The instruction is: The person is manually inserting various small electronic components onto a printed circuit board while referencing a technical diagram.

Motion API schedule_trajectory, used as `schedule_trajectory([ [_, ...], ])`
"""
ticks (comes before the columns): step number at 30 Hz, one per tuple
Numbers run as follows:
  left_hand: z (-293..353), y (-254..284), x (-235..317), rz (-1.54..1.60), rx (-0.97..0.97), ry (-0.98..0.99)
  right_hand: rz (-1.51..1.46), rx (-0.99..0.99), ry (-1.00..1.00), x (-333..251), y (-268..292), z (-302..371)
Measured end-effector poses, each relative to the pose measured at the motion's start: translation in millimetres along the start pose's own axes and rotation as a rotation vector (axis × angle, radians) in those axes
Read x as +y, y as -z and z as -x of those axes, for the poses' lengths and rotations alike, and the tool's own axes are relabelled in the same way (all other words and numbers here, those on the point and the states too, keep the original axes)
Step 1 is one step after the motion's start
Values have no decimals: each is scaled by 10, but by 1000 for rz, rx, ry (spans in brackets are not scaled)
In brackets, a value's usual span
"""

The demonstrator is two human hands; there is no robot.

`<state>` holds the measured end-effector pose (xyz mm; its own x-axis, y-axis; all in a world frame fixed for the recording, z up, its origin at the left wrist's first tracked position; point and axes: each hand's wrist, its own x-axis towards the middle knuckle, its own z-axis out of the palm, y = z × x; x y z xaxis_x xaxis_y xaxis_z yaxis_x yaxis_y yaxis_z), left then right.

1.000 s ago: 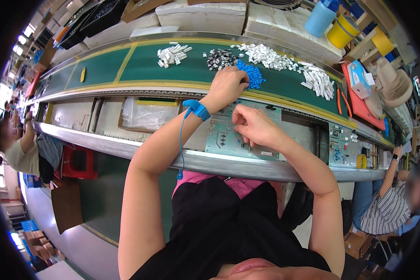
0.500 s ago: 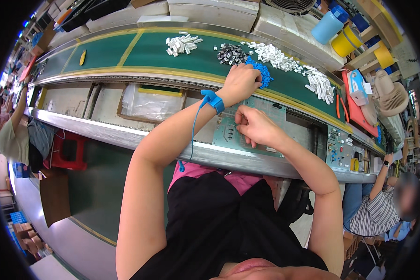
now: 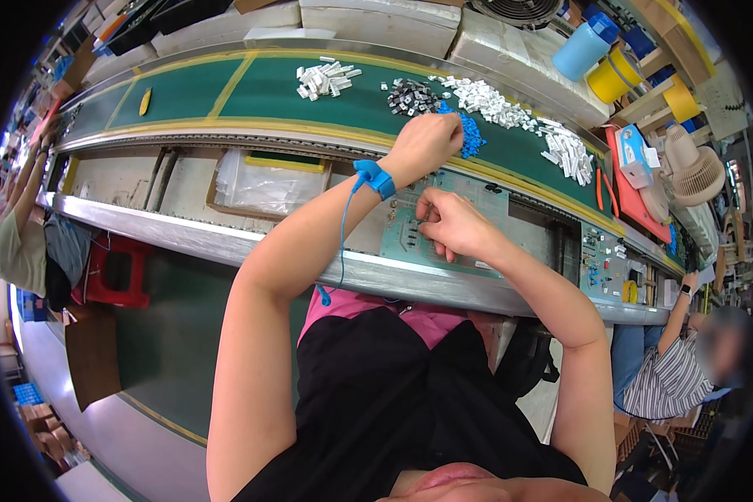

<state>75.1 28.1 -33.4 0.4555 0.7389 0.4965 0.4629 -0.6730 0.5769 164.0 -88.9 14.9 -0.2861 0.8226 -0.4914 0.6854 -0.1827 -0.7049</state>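
My left hand [image 3: 427,141], with a blue wrist strap [image 3: 375,179] and its cord, is bent over the near left side of a pile of small blue parts [image 3: 473,138]. Its fingers are curled together, and their tips are mostly hidden. Closer to me, my right hand [image 3: 458,224] hovers low over a green circuit board [image 3: 397,238] on the line's rails. Thumb and fingers there are drawn into a pinch; whatever they may hold is too small to make out. Dark components stand on the board beside this hand.
Beyond my hands, piles of black parts [image 3: 412,98], white connectors [image 3: 495,102] and longer white pieces [image 3: 567,154] lie on the green belt [image 3: 268,92]. Red-handled pliers [image 3: 606,191] lie to the right. Another populated board [image 3: 601,263] sits right. A person [image 3: 669,376] works there.
My left hand has drawn slightly left across the blue pile, and its fingers have come closer together. My right hand stays almost in place over the board.
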Motion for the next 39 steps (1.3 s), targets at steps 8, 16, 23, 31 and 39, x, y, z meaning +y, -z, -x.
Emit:
schedule_trajectory([
  [8, 44, 230, -45, 313, -3, 242, 104, 28, 35, 91, 173, 194],
  [16, 187, 466, 189, 651, -186, 442, 468, 643, 332, 434, 648, -29],
  [23, 536, 617, 279, 787, -232, 598, 678, 765, 532, 655, 567, -330],
  [31, 797, 690, 593, 136, -309, 306, 969, 769, 690, 705, 544, -397],
  [39, 937, 584, 545, -97, -319, -37, 622, 831, 708, 804, 581, -438],
])
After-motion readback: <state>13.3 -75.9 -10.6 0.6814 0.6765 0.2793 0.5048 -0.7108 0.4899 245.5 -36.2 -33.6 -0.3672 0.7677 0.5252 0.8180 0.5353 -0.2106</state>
